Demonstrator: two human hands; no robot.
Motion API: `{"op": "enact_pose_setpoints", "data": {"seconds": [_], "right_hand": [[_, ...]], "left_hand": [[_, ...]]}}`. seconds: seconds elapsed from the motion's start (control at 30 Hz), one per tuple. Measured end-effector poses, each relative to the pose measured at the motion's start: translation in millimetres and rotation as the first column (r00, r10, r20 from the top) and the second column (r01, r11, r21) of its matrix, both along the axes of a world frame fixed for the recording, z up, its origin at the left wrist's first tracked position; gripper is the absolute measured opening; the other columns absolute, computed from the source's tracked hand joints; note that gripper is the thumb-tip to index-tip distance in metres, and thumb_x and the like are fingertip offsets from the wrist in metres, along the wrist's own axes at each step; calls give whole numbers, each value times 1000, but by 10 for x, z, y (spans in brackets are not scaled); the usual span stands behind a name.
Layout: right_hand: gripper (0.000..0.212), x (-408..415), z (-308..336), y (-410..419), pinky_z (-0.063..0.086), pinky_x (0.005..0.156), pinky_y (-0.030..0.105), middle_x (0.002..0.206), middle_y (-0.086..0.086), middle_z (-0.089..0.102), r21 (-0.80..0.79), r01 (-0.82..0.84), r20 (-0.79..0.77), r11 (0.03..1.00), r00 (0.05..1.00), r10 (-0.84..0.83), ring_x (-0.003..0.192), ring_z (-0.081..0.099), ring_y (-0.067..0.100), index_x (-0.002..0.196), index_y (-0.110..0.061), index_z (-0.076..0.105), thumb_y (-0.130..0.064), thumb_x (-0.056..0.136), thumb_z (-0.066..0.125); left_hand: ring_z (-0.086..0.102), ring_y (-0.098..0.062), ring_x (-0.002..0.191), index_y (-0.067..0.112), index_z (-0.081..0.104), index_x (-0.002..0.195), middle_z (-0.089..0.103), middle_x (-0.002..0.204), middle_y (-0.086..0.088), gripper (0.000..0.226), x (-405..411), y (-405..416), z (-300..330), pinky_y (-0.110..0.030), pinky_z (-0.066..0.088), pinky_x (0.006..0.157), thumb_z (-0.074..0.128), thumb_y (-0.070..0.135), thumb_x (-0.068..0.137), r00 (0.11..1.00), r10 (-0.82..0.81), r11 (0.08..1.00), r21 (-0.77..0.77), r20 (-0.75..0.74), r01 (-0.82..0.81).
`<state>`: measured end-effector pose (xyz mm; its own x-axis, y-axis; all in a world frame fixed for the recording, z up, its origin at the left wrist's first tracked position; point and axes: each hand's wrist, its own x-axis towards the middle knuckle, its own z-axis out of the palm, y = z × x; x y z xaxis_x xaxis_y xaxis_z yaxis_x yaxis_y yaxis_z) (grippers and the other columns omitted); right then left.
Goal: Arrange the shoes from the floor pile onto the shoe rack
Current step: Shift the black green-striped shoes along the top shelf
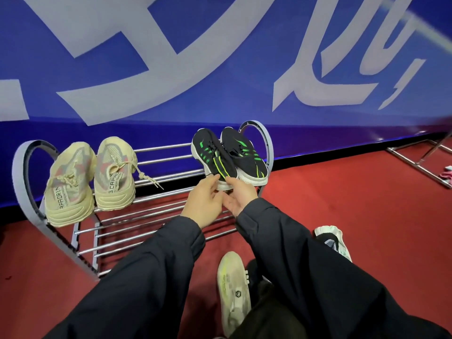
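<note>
We hold black shoe (214, 159) heel w/ left hand (205, 201) and right hand (238, 195), fingers pinching, on shoe rack (168, 178) right end.

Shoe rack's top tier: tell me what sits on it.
On the shoe rack top tier: a beige pair at left and a black-and-green pair at right, bare bars between. Both hands cover the near black shoe's heel.

Both hands, left (204, 200) and right (238, 195), touch the heel of a black-green sneaker (214, 157) on the shoe rack (171, 177); beige sneakers (90, 177) sit further left.
</note>
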<state>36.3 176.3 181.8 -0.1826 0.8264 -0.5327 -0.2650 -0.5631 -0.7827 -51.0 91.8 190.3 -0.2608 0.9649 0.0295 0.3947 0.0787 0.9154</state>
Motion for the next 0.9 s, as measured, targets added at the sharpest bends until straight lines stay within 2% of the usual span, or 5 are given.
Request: {"op": "enact_pose_setpoints", "data": {"seconds": [0.1,0.33,0.63,0.73,0.9], "right_hand": [[33,118,88,-12,49,44,24,79,9,55,21,89,144,996,985,-91,55,53,19,117,-5,61,-8,84,61],[5,911,310,-220,38,46,20,67,2,56,137,-339,359,931,893,272,46,44,9,94,-13,61,-17,95,58],[19,1199,-1783,-979,39,44,23,60,12,54,-286,-459,440,841,717,541,42,51,19,72,-3,58,2,90,55],[16,1180,-2165,-1239,37,40,21,66,16,52,-413,-332,347,848,804,484,46,49,23,74,-3,57,2,89,54],[13,1418,-2028,-1334,49,51,23,79,9,63,-145,-321,497,936,794,349,63,59,17,93,-10,65,-12,99,54]], "left_hand": [[56,-24,127,7,56,136,58,130,-5,42,35,-17,3,-27,41,105,55,9,94,993,48,998,35,-106,-44],[62,-25,98,16,67,117,66,112,-4,27,232,-153,-206,-35,48,90,56,23,93,918,-83,994,-103,-388,46],[62,-25,112,15,60,127,65,120,-6,32,578,-613,-1559,-35,49,97,59,23,96,975,-206,864,-483,-80,143],[64,-28,109,17,59,127,66,117,-7,35,604,-717,-2001,-38,51,98,62,25,93,979,-205,792,-591,-17,156],[64,-34,109,9,54,131,66,118,-17,44,665,-645,-2426,-44,52,97,68,20,91,983,-174,720,-674,58,167]]}}
